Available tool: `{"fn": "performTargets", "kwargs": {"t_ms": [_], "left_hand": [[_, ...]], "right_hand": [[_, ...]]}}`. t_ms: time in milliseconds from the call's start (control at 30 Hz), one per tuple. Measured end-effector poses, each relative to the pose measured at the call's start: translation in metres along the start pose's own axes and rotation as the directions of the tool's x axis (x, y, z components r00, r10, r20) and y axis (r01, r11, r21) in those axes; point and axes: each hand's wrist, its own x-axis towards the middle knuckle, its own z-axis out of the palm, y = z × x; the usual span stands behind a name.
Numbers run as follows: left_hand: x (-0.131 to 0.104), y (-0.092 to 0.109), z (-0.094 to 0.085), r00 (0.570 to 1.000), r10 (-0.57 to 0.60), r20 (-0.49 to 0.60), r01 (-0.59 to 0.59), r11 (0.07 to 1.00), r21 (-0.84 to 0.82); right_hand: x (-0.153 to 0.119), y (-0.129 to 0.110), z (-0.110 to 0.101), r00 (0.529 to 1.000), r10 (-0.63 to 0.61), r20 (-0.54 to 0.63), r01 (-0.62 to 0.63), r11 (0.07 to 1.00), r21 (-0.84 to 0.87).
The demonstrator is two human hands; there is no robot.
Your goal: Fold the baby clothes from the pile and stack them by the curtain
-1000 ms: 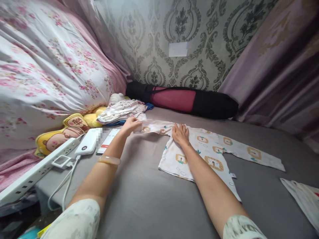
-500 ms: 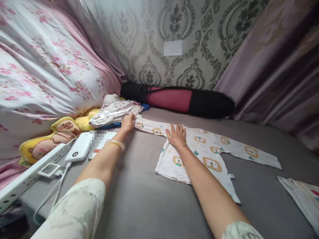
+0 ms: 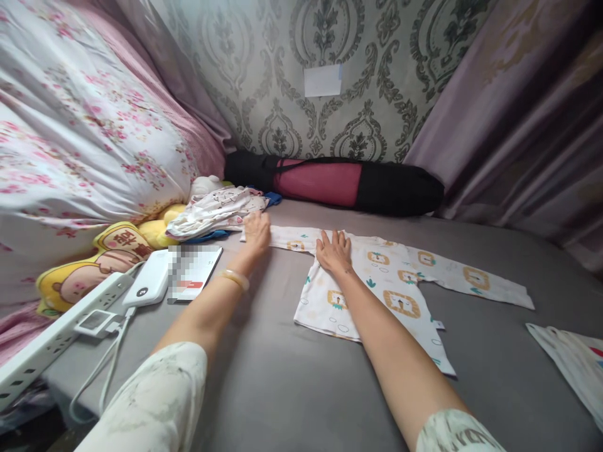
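Note:
A small long-sleeved white shirt (image 3: 400,304) printed with orange lion faces and green leaves lies spread on the grey sheet (image 3: 292,383), its sleeves stretched out to both sides. My left hand (image 3: 257,233) is on the left sleeve close to the cuff, its fingers curled and closed against the cloth; the cuff's end shows just left of it. Pressed flat near that sleeve's shoulder, my right hand (image 3: 334,252) has its fingers spread. The right sleeve lies untouched, angled toward the right.
Behind my left hand are rumpled white clothes (image 3: 219,210) and a yellow plush pillow (image 3: 113,260). A power strip (image 3: 61,333), power bank (image 3: 147,277), cables and a partly blurred phone (image 3: 200,273) lie left. A black-and-red long bag (image 3: 325,182) rests along the wall. Another garment (image 3: 568,364) lies right.
My left hand has shifted right along the sleeve, from the cuff end inward, so the cuff now shows on its left. My right hand stays in place on the shirt.

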Motion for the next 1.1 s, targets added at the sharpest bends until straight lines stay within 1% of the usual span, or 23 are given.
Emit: {"fn": "performTargets", "kwargs": {"t_ms": [33, 100, 167, 233, 267, 300, 367, 500, 667, 733, 800, 833, 867, 933, 1000, 1033, 1100], "left_hand": [[-0.004, 0.016, -0.002, 0.996, 0.083, 0.038, -0.082, 0.996, -0.038], [-0.014, 0.049, -0.001, 0.963, 0.248, 0.104, -0.229, 0.959, -0.166], [-0.024, 0.077, 0.005, 0.930, 0.351, 0.105, -0.314, 0.911, -0.267], [-0.032, 0.092, 0.013, 0.920, 0.366, 0.139, -0.311, 0.898, -0.310], [-0.033, 0.094, 0.017, 0.918, 0.361, 0.165, -0.297, 0.900, -0.318], [-0.034, 0.093, 0.020, 0.914, 0.353, 0.197, -0.281, 0.905, -0.319], [-0.033, 0.085, 0.025, 0.905, 0.345, 0.251, -0.263, 0.914, -0.310], [-0.023, 0.053, 0.025, 0.885, 0.340, 0.317, -0.252, 0.924, -0.287], [-0.010, 0.011, 0.028, 0.881, 0.325, 0.343, -0.241, 0.934, -0.264], [-0.006, -0.001, 0.030, 0.874, 0.340, 0.347, -0.256, 0.930, -0.264], [-0.004, -0.007, 0.032, 0.862, 0.366, 0.351, -0.282, 0.921, -0.268], [-0.005, -0.009, 0.031, 0.867, 0.367, 0.338, -0.289, 0.921, -0.260], [-0.007, -0.009, 0.030, 0.883, 0.355, 0.306, -0.289, 0.926, -0.242], [-0.013, -0.005, 0.026, 0.935, 0.306, 0.182, -0.272, 0.944, -0.186], [-0.023, 0.003, 0.018, 0.967, 0.252, 0.035, -0.245, 0.959, -0.141], [-0.028, 0.008, 0.013, 0.973, 0.230, -0.017, -0.230, 0.964, -0.136], [-0.037, 0.020, 0.003, 0.981, 0.183, -0.063, -0.191, 0.968, -0.164]], "right_hand": [[0.000, 0.000, 0.000, 1.000, -0.003, -0.008, 0.003, 1.000, -0.001], [-0.001, 0.000, 0.001, 1.000, -0.008, -0.028, 0.008, 1.000, -0.002], [0.000, 0.001, 0.002, 0.999, -0.014, -0.047, 0.014, 1.000, -0.003], [0.000, 0.001, 0.004, 0.999, -0.014, -0.052, 0.014, 1.000, -0.005], [0.001, 0.001, 0.005, 0.999, -0.012, -0.049, 0.012, 1.000, -0.004], [0.001, 0.001, 0.005, 0.999, -0.010, -0.046, 0.010, 1.000, -0.004], [0.003, 0.001, 0.007, 0.999, -0.008, -0.041, 0.008, 1.000, -0.002], [0.004, 0.002, 0.008, 0.998, -0.009, -0.056, 0.010, 1.000, 0.010], [0.002, 0.002, 0.008, 0.998, -0.016, -0.059, 0.017, 1.000, 0.022], [0.002, 0.002, 0.008, 0.999, -0.015, -0.050, 0.016, 1.000, 0.026], [0.003, 0.002, 0.008, 0.999, -0.018, -0.037, 0.019, 0.999, 0.033], [0.004, 0.003, 0.007, 0.999, -0.023, -0.028, 0.024, 0.999, 0.040], [0.005, 0.005, 0.006, 0.999, -0.031, -0.016, 0.032, 0.998, 0.054], [0.007, 0.009, 0.002, 0.998, -0.053, 0.016, 0.050, 0.993, 0.110], [0.005, 0.013, -0.005, 0.998, -0.061, 0.028, 0.055, 0.981, 0.186], [0.002, 0.015, -0.010, 0.998, -0.063, 0.008, 0.060, 0.975, 0.215], [-0.012, 0.015, -0.021, 0.995, -0.069, -0.070, 0.084, 0.968, 0.236]]}}
